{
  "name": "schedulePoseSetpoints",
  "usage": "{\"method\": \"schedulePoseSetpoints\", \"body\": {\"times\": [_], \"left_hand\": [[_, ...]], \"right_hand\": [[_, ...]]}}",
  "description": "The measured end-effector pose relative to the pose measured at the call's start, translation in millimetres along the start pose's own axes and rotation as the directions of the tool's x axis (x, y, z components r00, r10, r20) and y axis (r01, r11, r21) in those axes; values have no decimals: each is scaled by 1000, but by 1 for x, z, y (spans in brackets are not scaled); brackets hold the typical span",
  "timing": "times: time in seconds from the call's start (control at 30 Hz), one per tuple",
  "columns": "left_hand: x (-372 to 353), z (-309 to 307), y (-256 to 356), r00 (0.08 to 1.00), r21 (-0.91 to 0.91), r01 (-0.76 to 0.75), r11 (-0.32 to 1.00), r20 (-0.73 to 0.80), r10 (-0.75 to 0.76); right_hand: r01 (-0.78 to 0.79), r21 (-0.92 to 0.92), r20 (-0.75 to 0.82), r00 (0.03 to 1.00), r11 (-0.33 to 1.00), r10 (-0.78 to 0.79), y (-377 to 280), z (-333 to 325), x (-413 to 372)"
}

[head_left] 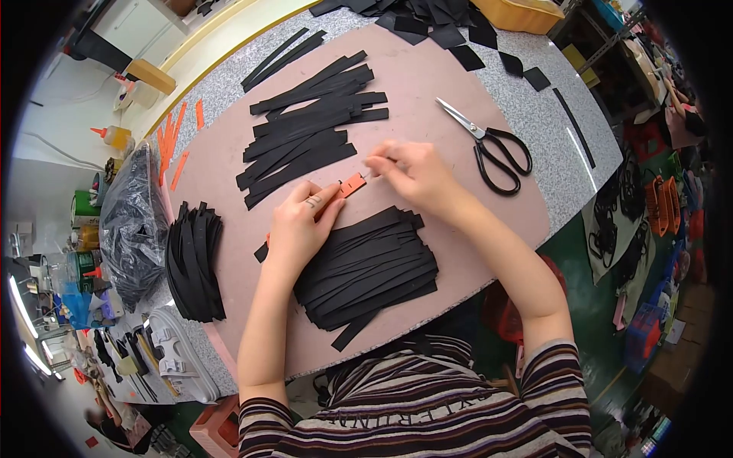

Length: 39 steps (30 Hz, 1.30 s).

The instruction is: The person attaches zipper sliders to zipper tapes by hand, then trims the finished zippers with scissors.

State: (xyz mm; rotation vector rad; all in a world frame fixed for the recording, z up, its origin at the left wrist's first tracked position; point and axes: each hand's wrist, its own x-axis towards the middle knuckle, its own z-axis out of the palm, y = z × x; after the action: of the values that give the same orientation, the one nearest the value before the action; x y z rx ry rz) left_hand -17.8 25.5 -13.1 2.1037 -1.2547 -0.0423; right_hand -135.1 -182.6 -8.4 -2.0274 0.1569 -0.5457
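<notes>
My left hand (299, 220) is closed on an orange strip (352, 185) that has small dark marks or slots near its end. A black strip end (261, 253) shows just left of that hand. My right hand (412, 177) pinches at the strip's far end; something thin and pale shows at the fingertips, too small to name. Below the hands lies a thick pile of black strips (366, 267). Above them are more black strips (305, 137) in loose stacks. Black-handled scissors (489, 145) lie partly spread to the right of my right hand.
A pink mat (489, 237) covers most of the speckled table (569, 126). At left are a black strip bundle (195, 263), a dark plastic bag (134, 225) and loose orange strips (169, 141). Black pieces (447, 37) and a yellow tray (519, 14) are at the back.
</notes>
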Motion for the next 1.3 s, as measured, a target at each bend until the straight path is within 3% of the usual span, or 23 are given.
{"method": "schedulePoseSetpoints", "body": {"times": [0.07,0.17,0.27,0.37,0.53,0.67,0.73,0.77,0.97,1.07,1.17,1.27,1.3], "left_hand": [[1,-1,0,1000,0,-8,1000,0,8],[3,-1,0,1000,-5,1,1000,16,-1],[3,0,-1,1000,-4,-5,1000,5,5],[3,1,-2,1000,-11,-24,1000,1,24],[2,2,-6,999,-23,-42,999,-2,42],[3,-14,-10,986,-96,65,993,-149,-79],[2,-29,-16,950,-54,59,997,-303,-73],[0,-35,-17,947,-52,71,996,-311,-83],[-8,-50,-16,937,-13,110,994,-333,-108],[-6,-48,-15,937,-22,93,995,-336,-95],[-5,-49,-14,933,-33,76,997,-351,-83],[-6,-55,-14,934,-12,71,997,-351,-71],[-7,-58,-16,937,9,67,998,-344,-60]], "right_hand": [[146,-104,63,988,984,-140,5,15,9],[245,-67,48,969,967,-242,10,28,15],[189,-93,158,972,978,-173,4,21,15],[192,-36,105,977,981,-187,2,28,16],[261,-27,143,956,965,-254,5,34,20],[182,-144,174,972,973,-156,-4,17,14],[426,-235,235,897,874,-375,6,21,14],[538,-270,271,838,798,-473,11,24,15],[460,-168,355,853,872,-382,23,28,25],[406,-123,272,891,905,-363,25,35,25],[553,-269,274,829,789,-488,18,32,22],[745,-368,405,667,557,-625,1,15,-2],[758,-362,487,650,543,-583,-5,8,-12]]}}
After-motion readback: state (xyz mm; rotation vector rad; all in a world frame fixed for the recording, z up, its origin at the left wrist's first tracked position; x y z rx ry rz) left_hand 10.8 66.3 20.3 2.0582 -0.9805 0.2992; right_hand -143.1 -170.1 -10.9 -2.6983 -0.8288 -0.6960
